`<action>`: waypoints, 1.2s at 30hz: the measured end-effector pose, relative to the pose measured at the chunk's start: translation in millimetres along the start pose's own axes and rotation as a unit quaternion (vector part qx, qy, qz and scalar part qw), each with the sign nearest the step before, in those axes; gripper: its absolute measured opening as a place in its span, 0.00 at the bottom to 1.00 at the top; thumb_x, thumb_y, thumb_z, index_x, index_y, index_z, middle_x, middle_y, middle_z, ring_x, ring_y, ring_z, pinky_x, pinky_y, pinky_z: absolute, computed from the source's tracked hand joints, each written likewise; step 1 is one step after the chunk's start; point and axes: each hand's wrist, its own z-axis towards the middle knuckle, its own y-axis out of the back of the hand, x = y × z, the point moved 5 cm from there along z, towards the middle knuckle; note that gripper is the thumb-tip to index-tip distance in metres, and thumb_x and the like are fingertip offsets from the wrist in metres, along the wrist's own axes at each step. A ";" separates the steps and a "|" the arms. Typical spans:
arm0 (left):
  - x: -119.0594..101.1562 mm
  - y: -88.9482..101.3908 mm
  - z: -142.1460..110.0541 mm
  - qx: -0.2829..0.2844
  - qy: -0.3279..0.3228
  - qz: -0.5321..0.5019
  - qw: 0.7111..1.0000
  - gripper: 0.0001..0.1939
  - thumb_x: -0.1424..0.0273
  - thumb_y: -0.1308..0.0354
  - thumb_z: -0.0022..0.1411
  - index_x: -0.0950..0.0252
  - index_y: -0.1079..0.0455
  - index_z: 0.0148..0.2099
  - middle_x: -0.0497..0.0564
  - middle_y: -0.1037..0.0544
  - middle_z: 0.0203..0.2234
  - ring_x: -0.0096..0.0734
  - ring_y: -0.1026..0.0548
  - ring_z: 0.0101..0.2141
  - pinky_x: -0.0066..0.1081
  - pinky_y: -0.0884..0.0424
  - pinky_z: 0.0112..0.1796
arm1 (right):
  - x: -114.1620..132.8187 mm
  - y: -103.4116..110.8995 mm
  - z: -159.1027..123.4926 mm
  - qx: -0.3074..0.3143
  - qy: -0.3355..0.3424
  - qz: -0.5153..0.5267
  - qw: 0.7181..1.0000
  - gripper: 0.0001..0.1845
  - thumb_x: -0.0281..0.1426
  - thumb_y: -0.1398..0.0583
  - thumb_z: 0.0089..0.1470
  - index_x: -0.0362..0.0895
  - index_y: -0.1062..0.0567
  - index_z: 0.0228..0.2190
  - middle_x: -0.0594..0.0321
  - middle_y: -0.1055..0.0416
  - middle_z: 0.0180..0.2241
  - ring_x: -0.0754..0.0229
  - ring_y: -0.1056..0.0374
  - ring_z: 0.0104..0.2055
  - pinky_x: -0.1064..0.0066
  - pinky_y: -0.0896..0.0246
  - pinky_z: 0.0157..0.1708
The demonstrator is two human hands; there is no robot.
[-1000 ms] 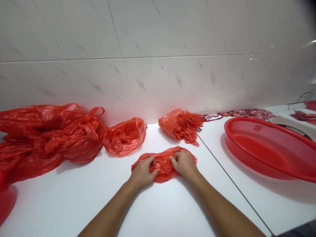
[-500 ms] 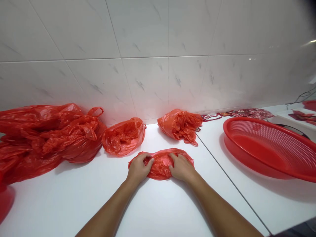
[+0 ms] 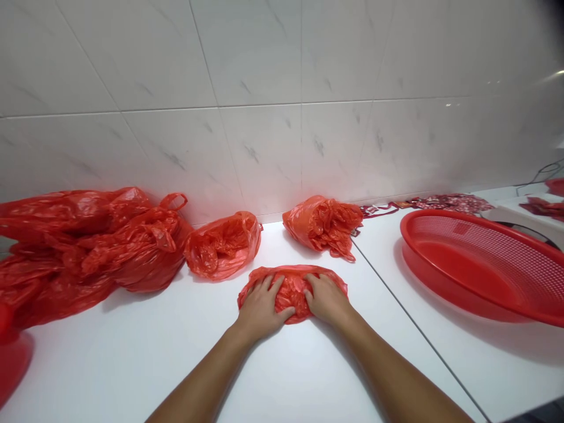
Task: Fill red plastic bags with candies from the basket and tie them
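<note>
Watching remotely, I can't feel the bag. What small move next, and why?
Probably press the crumpled middle of the red plastic bag flat: the left hand and right hand rest on its two sides, and a bunched ridge rises between them.

Bright, diffuse light throws soft shadows by the left hand (image 3: 261, 308) and right hand (image 3: 326, 299), with glare on wall tiles (image 3: 550, 76).
</note>
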 end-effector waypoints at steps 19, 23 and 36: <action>20.8 18.8 3.6 -0.095 0.057 -0.019 0.994 0.18 0.75 0.49 0.67 0.61 0.21 0.53 0.55 0.15 0.49 0.46 0.18 0.51 0.43 0.25 0.53 | 6.3 -1.1 -5.9 -0.015 0.055 0.089 0.994 0.05 0.27 0.35 0.54 0.45 0.18 0.33 0.56 0.23 0.47 0.46 0.31 0.55 0.59 0.33 0.53; 30.9 16.6 4.8 -0.082 0.107 -0.023 0.991 0.26 0.72 0.47 0.66 0.63 0.29 0.66 0.57 0.18 0.55 0.49 0.20 0.56 0.46 0.27 0.58 | 5.9 0.6 -12.6 0.018 0.074 0.121 0.990 0.07 0.24 0.36 0.47 0.46 0.22 0.31 0.59 0.25 0.50 0.49 0.31 0.55 0.64 0.32 0.51; 22.1 6.2 0.5 -0.005 0.085 0.057 0.995 0.38 0.68 0.41 0.61 0.64 0.37 0.74 0.63 0.39 0.74 0.59 0.39 0.71 0.53 0.45 0.70 | 28.2 26.0 -23.7 -0.223 0.243 0.133 0.935 0.10 0.26 0.42 0.60 0.46 0.20 0.36 0.56 0.21 0.41 0.52 0.27 0.45 0.61 0.31 0.49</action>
